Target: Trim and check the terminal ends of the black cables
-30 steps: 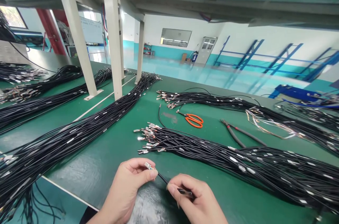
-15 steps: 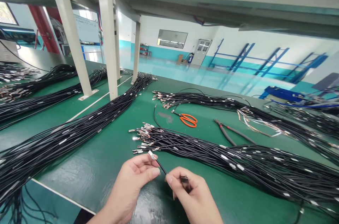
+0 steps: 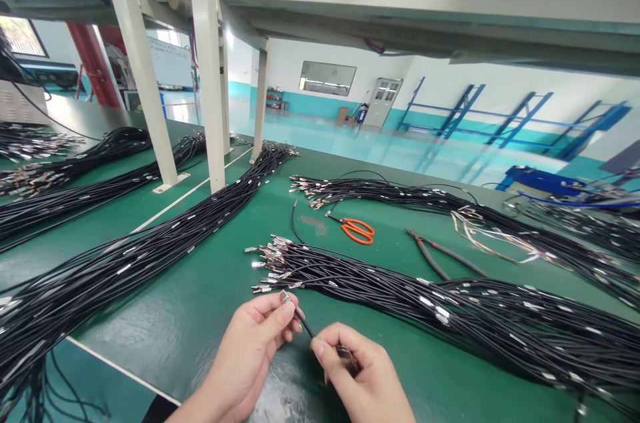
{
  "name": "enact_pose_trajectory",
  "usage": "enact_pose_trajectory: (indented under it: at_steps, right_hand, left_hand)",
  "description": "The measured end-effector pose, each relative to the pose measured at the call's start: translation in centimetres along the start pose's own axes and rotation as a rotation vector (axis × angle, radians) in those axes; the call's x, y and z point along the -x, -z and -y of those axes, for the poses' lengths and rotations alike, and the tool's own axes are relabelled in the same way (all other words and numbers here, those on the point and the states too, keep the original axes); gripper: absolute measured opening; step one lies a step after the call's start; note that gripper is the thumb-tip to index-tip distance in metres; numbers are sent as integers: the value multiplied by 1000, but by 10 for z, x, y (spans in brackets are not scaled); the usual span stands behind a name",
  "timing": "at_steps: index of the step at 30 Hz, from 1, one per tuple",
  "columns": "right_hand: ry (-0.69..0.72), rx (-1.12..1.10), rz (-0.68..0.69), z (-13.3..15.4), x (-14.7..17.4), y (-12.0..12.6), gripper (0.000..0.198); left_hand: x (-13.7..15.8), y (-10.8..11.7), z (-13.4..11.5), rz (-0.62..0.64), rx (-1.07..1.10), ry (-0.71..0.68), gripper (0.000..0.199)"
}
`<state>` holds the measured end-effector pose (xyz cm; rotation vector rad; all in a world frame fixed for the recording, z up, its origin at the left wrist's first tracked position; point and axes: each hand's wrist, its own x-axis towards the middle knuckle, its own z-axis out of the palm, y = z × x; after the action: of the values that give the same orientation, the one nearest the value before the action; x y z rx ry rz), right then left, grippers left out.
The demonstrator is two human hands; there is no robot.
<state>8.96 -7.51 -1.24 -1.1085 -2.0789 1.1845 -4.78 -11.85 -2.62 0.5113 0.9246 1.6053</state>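
Note:
Between my hands runs a short stretch of black cable [image 3: 305, 326] with a shiny metal terminal [image 3: 285, 297] on its end. My left hand [image 3: 257, 339] pinches the cable end just below the terminal, thumb on top. My right hand [image 3: 353, 366] is closed around the same cable farther back; a small dark, shiny object, partly hidden, sits in its curled fingers. Just beyond my hands lies a bundle of black cables [image 3: 370, 283], its metal terminals [image 3: 273, 259] pointing left.
Orange-handled scissors [image 3: 357, 231] and dark-handled pliers [image 3: 435, 253] lie behind the near bundle. More cable bundles stretch across the left [image 3: 165, 229] and back right [image 3: 400, 191] of the green table [image 3: 200, 296]. White shelf legs [image 3: 206, 76] stand at the left.
My left thumb has moved up and closed onto the cable end by the terminal. My right hand keeps its hold on the cable. The view has tilted slightly upward.

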Motion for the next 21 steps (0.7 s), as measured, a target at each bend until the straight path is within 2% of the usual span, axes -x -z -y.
enact_pose_trajectory:
  at_steps: [9,15,21]
  right_hand:
    - [-3,-3,-55,3,1,0,26]
    - [7,-28,-100,1,2,-3,27]
    - [22,-23,-130,-2,4,-6,26]
  left_hand:
    - [4,-9,11,10,-19,17,16]
    - [3,-9,7,-70,-10,-30,19]
    - [2,-5,4,-134,-189,-100,20]
